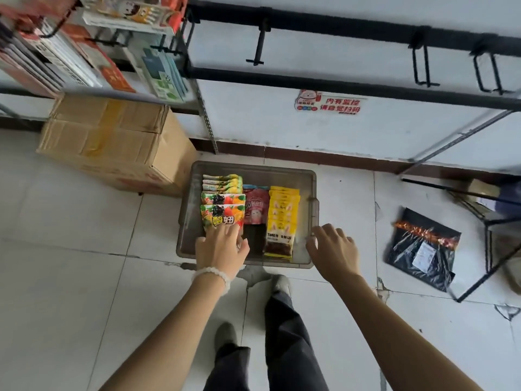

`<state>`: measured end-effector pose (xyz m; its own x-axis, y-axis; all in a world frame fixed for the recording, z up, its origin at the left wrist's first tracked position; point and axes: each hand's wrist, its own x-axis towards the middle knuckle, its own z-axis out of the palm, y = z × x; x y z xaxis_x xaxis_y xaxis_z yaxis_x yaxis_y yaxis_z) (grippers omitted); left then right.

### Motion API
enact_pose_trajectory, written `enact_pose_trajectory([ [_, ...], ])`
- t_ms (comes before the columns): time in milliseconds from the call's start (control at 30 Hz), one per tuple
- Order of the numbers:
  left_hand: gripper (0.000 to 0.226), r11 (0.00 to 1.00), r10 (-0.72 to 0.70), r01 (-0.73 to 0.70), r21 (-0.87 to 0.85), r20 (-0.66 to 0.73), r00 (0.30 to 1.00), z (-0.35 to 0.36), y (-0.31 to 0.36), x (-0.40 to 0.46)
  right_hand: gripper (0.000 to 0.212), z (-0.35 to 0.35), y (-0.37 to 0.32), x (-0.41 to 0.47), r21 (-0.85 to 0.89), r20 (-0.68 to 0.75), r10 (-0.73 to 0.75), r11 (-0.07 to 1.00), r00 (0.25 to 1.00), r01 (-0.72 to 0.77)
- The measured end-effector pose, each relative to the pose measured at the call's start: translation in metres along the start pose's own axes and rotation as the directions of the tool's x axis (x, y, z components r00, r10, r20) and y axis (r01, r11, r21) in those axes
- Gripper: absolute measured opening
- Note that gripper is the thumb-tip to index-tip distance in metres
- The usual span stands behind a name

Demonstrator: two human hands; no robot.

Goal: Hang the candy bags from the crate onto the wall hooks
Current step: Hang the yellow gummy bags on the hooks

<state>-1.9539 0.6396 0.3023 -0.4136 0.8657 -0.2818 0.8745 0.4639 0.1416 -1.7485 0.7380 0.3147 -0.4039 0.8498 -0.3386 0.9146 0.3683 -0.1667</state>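
A grey plastic crate [312, 193] sits on the floor by the wall. Inside lie three rows of candy bags: fruit-print bags [222, 210] at the left, a pink bag [256, 206] in the middle, yellow bags [282, 218] at the right. My left hand [221, 249] reaches into the crate, fingers spread on the lower edge of the nearest fruit-print bag. My right hand [334, 251] hovers open over the crate's near right corner, holding nothing. Black wall hooks [258, 45] stick out from rails on the white wall above, bare.
A cardboard box [112, 142] stands left of the crate under a shelf rack of hanging goods [93, 52]. More empty hooks [423, 63] hang at the upper right. A black plastic bag [423, 246] and a metal frame [487, 249] lie on the floor to the right. My feet stand just before the crate.
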Motion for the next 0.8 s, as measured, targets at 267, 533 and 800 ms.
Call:
enact_pose_trajectory([
  [267,0.040,0.997,-0.015,0.008,0.075,0.095,0.995,0.112,0.014,0.085,0.033,0.096,0.040,0.108,0.017,0.027,-0.034,0.999,0.999,0.034],
  [533,0.044,0.969,0.136,-0.157,0.189,0.116,0.984,0.303,-0.005,0.194,0.034,0.263,0.052,0.238,0.066,0.000,-0.115,0.991,0.993,0.114],
  [800,0.043,0.969,0.179,-0.203,0.141,0.165,0.970,0.423,-0.012,0.251,0.032,0.367,0.073,0.309,0.073,0.154,-0.203,0.978,0.967,0.194],
])
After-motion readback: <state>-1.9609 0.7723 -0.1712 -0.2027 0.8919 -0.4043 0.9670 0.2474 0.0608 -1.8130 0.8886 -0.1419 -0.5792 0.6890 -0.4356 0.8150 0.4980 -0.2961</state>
